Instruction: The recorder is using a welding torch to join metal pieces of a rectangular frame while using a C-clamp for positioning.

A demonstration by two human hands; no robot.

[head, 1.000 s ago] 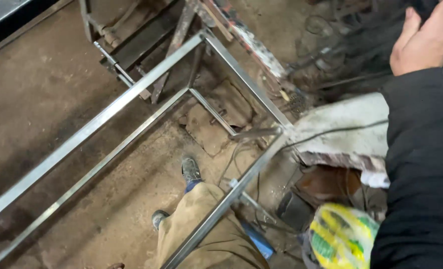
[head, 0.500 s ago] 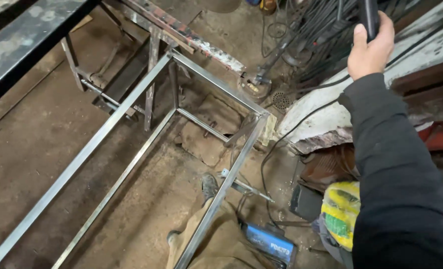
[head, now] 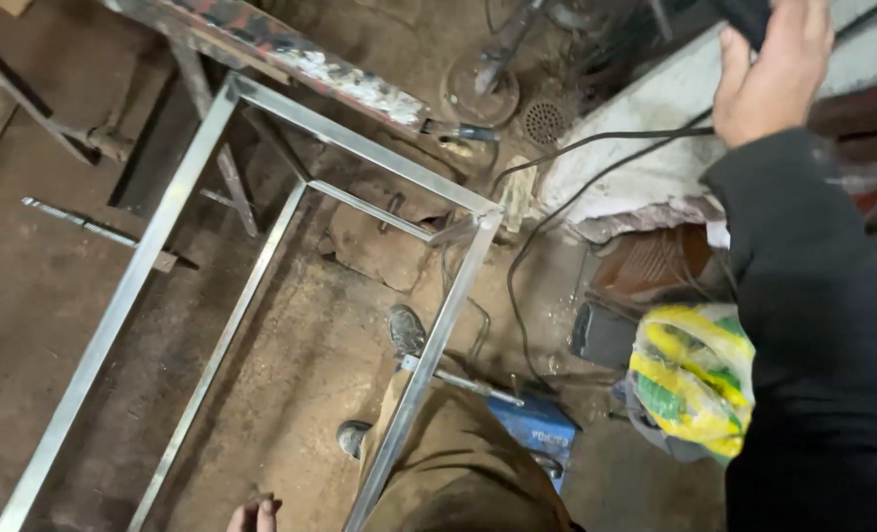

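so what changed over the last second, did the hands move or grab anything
The right hand, open and empty a second ago, reached up and closed on a dark handle half a second ago; it grips it now. The left hand has come into view at the bottom edge, empty. The steel frame, the yellow-green bag and the blue box stayed put.

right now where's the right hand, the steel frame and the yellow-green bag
right hand (head: 769, 74), head view, on the back of the hand
steel frame (head: 458, 296), head view, on the near upright bar below the corner
yellow-green bag (head: 690, 379), head view, on its bulging middle
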